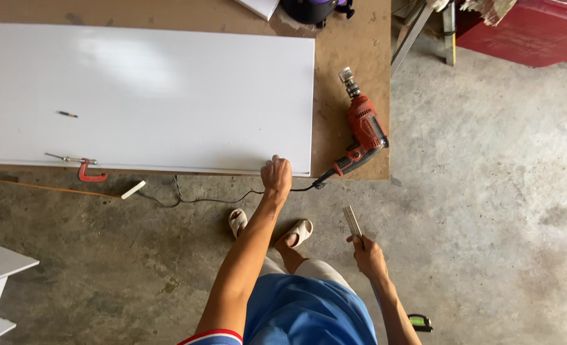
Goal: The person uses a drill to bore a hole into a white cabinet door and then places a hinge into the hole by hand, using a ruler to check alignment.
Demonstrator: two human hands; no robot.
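Below the bench, right hand [368,255] holds ruler [352,223] pointing up-left.

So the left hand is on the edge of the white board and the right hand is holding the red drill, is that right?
Not quite. The left hand does rest on the near edge of the white board, but the right hand holds a small flat metal piece. The red drill lies untouched on the brown worktop, as the head view shows.

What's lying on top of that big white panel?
On the white panel lies a small dark bit. A red clamp grips its near edge, and the left hand grasps that edge too. The brown bench beneath is mostly covered.
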